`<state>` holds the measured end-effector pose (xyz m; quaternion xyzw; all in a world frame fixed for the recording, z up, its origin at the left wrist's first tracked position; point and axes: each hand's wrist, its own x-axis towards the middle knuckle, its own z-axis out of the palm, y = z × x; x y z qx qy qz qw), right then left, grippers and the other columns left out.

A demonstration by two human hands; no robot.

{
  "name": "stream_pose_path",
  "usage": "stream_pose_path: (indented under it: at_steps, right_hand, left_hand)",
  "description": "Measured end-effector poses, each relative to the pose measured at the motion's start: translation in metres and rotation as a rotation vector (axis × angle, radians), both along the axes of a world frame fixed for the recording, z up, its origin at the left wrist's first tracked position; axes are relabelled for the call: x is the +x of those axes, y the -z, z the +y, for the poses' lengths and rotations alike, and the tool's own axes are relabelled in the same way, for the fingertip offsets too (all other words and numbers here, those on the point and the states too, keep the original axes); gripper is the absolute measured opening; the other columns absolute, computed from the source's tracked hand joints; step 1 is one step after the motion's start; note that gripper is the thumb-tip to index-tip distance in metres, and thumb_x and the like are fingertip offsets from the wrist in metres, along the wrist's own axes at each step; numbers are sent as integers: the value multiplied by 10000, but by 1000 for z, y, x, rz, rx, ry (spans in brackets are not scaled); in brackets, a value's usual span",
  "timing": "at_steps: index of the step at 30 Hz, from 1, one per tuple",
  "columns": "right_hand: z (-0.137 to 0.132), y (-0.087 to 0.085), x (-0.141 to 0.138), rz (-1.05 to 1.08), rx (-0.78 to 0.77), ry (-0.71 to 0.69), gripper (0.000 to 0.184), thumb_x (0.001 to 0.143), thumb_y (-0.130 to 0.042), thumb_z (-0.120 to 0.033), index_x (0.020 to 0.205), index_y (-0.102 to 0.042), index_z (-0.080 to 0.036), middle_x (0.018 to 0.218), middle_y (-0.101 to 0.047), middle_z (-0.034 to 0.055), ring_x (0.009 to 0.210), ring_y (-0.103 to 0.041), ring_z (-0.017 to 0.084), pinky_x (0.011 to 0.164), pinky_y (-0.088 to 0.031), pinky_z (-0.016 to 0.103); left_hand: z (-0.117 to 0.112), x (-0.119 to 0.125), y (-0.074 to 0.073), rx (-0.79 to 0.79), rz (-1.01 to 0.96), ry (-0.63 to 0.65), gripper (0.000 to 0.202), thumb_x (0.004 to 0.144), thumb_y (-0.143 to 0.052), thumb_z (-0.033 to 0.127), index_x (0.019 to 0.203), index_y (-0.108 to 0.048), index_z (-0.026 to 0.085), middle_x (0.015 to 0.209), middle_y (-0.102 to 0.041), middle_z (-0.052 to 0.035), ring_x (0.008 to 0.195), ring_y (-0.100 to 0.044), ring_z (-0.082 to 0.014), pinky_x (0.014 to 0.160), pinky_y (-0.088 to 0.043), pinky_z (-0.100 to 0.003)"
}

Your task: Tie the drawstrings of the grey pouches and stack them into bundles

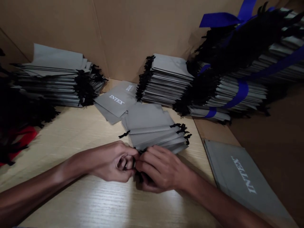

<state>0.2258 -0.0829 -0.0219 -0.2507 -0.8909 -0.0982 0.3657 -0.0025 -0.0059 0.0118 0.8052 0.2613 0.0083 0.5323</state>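
Observation:
My left hand (118, 163) and my right hand (161, 171) meet above the near part of the table, fingers curled and pinched together. A bit of black drawstring cord (137, 178) shows dark between them; most of it is hidden by my fingers. Just beyond my knuckles lies a loose pile of grey drawstring pouches (152, 117), with knotted black cord ends (181, 129) sticking out at the right. Behind that pile, flat grey pouches with white INTEX lettering (114, 101) overlap one another.
Stacked grey pouches stand at the back left (54, 87) and back centre (168, 82). Bundles tied with blue strips (237, 95) are heaped at the right. A large INTEX pouch (242, 177) lies at the right edge. Something red (23, 142) shows at left. Brown cardboard walls (142, 34) enclose the table.

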Motion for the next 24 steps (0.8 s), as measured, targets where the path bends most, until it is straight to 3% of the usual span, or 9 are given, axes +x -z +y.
stream_pose_path:
  at_steps: [5,12,18,24]
  right_hand:
    - [-2,-4,-4,20,-29,10,96,930,-607,-159,941,-702,-172,829,-662,39,754,-539,210,646,-445,358]
    - [-3,-9,-8,86,-67,-3,134,868,-575,-137,959,-657,-192,850,-678,52,736,-533,213,617,-455,355]
    - [-3,-7,-10,138,-61,17,173,825,-590,-135,976,-654,-190,831,-665,49,729,-550,215,605,-450,365]
    - [-6,-7,-11,206,-36,75,196,830,-611,-137,1013,-637,-201,847,-676,41,712,-560,213,571,-415,365]
  left_hand:
    - [-6,2,5,-6,6,-8,241,684,-656,175,711,-438,275,551,-460,105,486,-452,-81,431,-308,-186]
    - [-6,8,-3,-158,3,-27,176,644,-616,206,684,-459,274,536,-461,104,472,-417,-80,426,-274,-208]
    - [-3,6,3,-263,-21,-54,196,671,-660,195,716,-478,256,581,-439,108,519,-366,-73,457,-245,-201]
    - [7,1,-2,-388,-42,-5,162,726,-710,167,839,-615,234,555,-472,114,457,-353,-75,431,-233,-197]
